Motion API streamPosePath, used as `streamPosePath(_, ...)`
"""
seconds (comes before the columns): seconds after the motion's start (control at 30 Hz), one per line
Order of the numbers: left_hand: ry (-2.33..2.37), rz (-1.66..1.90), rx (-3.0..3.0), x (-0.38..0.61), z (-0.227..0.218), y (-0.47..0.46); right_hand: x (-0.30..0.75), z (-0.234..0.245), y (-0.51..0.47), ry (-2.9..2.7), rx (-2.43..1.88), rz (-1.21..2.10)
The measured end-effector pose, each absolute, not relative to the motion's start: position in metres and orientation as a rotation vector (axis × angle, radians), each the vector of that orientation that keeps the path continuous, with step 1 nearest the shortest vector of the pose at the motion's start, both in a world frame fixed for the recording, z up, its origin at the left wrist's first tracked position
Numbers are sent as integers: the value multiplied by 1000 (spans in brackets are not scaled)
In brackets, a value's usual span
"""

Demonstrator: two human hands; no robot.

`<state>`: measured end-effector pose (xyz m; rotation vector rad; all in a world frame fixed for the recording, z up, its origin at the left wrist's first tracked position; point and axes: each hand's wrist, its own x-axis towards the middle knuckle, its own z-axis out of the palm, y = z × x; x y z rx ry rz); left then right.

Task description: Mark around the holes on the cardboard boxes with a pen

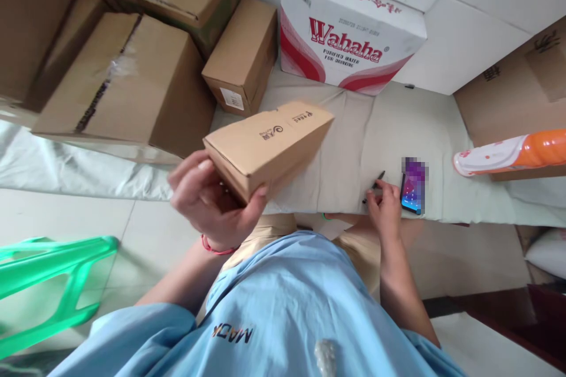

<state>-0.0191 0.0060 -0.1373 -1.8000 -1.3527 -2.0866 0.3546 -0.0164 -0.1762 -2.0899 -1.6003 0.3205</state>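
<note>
A small brown cardboard box point(269, 135) with dark printing on top is tilted up in front of me. My left hand point(216, 194) grips its near end, thumb on one side and fingers on the other. Farther right, my right hand point(384, 206) is closed at the front edge of the cloth-covered surface, its fingertips on a thin black pen point(380, 177). Part of the pen is hidden by the fingers. Just right of that hand lies a phone point(412, 191) with a lit screen, partly blurred out.
A white and red water carton point(349, 35) stands at the back, beside a smaller brown box point(241, 53). A large taped carton point(119, 82) sits left. An orange and white cylinder point(513, 150) lies at right. A green stool point(57, 283) stands on the floor.
</note>
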Motion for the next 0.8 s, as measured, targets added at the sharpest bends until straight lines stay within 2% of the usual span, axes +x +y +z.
streamPosePath(0.07, -1141, -1890, -1799, -21, -135, 7, 351, -177, -17, -1636, -2110, 284)
streamPosePath(0.17, -1154, -1704, -1946, -10, -129, -1, 346, -176, -18, -1683, -2152, 249)
streamPosePath(0.4, -1354, -1660, -2472, 29, -124, -24, 347, -175, -21, -1725, -2175, 235)
streamPosePath(0.53, -1749, -1671, -2249, 15, -134, -9, 350, -176, -19, -1737, -2141, 219)
streamPosePath(0.7, -2306, -1838, -2004, -21, -168, 37, 356, -180, -19, -1761, -2036, 221)
streamPosePath(0.8, -2386, -1826, -2131, -37, -186, 66, 363, -184, -20, -1798, -1989, 212)
